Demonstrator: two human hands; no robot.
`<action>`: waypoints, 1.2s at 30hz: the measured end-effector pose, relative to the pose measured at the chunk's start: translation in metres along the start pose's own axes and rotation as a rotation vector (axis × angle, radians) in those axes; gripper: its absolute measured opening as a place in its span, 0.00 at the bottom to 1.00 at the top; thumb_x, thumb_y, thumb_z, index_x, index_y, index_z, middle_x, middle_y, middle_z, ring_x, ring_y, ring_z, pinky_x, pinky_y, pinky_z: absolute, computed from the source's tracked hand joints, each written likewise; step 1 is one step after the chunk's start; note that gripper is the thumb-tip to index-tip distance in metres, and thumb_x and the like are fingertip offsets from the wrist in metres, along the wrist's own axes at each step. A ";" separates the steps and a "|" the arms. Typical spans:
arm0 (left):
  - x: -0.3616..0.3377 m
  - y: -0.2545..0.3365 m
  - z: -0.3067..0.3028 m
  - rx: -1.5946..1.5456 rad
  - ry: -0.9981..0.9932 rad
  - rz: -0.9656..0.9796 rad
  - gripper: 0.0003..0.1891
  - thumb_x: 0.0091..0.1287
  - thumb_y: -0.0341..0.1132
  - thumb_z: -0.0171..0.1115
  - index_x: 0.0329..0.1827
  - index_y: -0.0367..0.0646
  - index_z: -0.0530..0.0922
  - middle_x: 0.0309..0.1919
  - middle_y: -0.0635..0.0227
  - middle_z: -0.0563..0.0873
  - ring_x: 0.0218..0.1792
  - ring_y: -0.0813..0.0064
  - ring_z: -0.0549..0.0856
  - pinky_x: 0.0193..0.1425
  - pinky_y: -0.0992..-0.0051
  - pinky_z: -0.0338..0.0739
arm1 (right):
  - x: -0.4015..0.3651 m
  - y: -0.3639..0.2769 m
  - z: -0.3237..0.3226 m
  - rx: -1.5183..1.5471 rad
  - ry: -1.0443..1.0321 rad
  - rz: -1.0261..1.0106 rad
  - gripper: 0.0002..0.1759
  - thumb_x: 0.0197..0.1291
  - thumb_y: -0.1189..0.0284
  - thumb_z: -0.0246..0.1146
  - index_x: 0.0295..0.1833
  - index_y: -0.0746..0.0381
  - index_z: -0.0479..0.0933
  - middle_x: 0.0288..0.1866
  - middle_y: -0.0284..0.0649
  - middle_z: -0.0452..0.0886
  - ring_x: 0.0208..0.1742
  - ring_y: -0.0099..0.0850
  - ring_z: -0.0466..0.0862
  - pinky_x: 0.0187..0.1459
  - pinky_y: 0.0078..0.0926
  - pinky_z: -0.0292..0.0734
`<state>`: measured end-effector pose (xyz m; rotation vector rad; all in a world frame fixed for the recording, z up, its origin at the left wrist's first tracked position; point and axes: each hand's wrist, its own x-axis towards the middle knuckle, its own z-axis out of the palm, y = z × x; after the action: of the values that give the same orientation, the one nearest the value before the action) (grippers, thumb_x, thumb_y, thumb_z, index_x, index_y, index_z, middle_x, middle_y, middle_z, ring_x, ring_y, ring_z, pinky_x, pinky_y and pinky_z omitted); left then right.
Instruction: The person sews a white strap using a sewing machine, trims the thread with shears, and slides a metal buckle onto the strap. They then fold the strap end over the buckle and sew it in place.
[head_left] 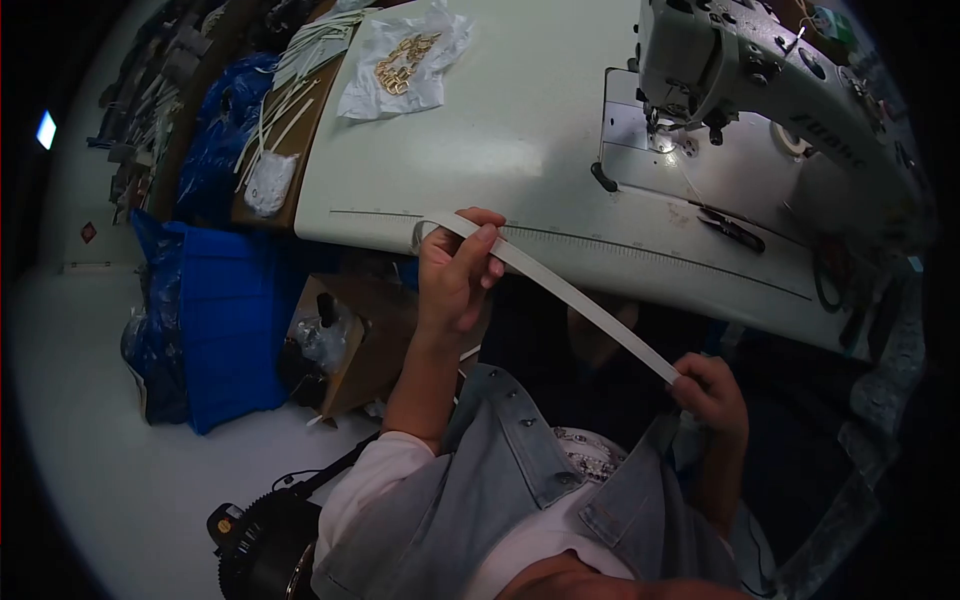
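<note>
A long pale strap (590,308) stretches slantwise between my two hands, in front of the table's near edge. My left hand (462,262) pinches it near its upper end, where the strap bends over and hangs down behind the fingers. Lower and to the right, my right hand (712,398) is closed around the other end. That end is hidden in the fist. The strap looks flat and fairly taut between the hands.
A sewing machine (740,70) stands at the table's right, with thread snips (732,230) near it. Gold-coloured metal rings (405,65) lie on white plastic wrapping at the back left. A blue bin (232,315) and a cardboard box (375,335) stand left below the table (480,130).
</note>
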<state>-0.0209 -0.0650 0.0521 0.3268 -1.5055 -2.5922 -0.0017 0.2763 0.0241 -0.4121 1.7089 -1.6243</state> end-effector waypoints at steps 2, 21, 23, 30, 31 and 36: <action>0.003 0.004 -0.004 0.017 0.041 0.032 0.08 0.67 0.28 0.58 0.45 0.34 0.78 0.25 0.69 0.79 0.21 0.84 0.76 0.22 0.85 0.67 | -0.016 0.009 -0.009 0.106 -0.015 0.076 0.07 0.63 0.72 0.59 0.36 0.65 0.76 0.20 0.29 0.74 0.20 0.15 0.70 0.22 0.14 0.61; -0.027 0.015 0.038 0.286 0.050 0.207 0.18 0.62 0.22 0.60 0.56 0.32 0.72 0.26 0.66 0.81 0.19 0.82 0.79 0.19 0.84 0.72 | -0.091 0.096 -0.058 0.154 0.097 0.245 0.15 0.59 0.64 0.64 0.30 0.65 0.75 0.17 0.32 0.74 0.14 0.18 0.70 0.15 0.16 0.60; -0.030 0.016 0.040 0.279 0.050 0.209 0.18 0.62 0.22 0.60 0.56 0.33 0.72 0.26 0.66 0.81 0.19 0.81 0.79 0.19 0.84 0.72 | -0.093 0.098 -0.058 0.169 0.095 0.247 0.15 0.59 0.63 0.65 0.31 0.65 0.75 0.17 0.32 0.74 0.14 0.18 0.70 0.15 0.16 0.61; -0.034 0.014 0.043 0.261 0.040 0.230 0.18 0.61 0.21 0.60 0.55 0.33 0.72 0.25 0.67 0.80 0.18 0.81 0.79 0.18 0.84 0.72 | -0.095 0.103 -0.061 0.199 0.100 0.252 0.16 0.58 0.62 0.66 0.32 0.64 0.75 0.19 0.32 0.75 0.16 0.19 0.72 0.18 0.17 0.64; -0.030 0.016 0.041 0.255 0.124 0.298 0.18 0.62 0.22 0.60 0.55 0.33 0.72 0.24 0.68 0.80 0.18 0.82 0.78 0.18 0.84 0.71 | -0.096 0.102 -0.062 0.185 0.101 0.249 0.16 0.58 0.61 0.66 0.32 0.64 0.76 0.19 0.32 0.76 0.18 0.19 0.73 0.20 0.17 0.66; 0.036 0.064 -0.070 0.083 0.374 0.625 0.11 0.63 0.28 0.60 0.49 0.39 0.78 0.29 0.69 0.81 0.25 0.84 0.76 0.28 0.85 0.67 | -0.102 0.047 -0.076 -0.100 0.177 0.257 0.09 0.61 0.71 0.63 0.37 0.67 0.79 0.27 0.33 0.80 0.29 0.18 0.79 0.32 0.18 0.75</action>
<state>-0.0389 -0.1632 0.0696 0.2733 -1.3144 -1.8699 0.0273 0.4066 0.0025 -0.0914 1.8945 -1.4270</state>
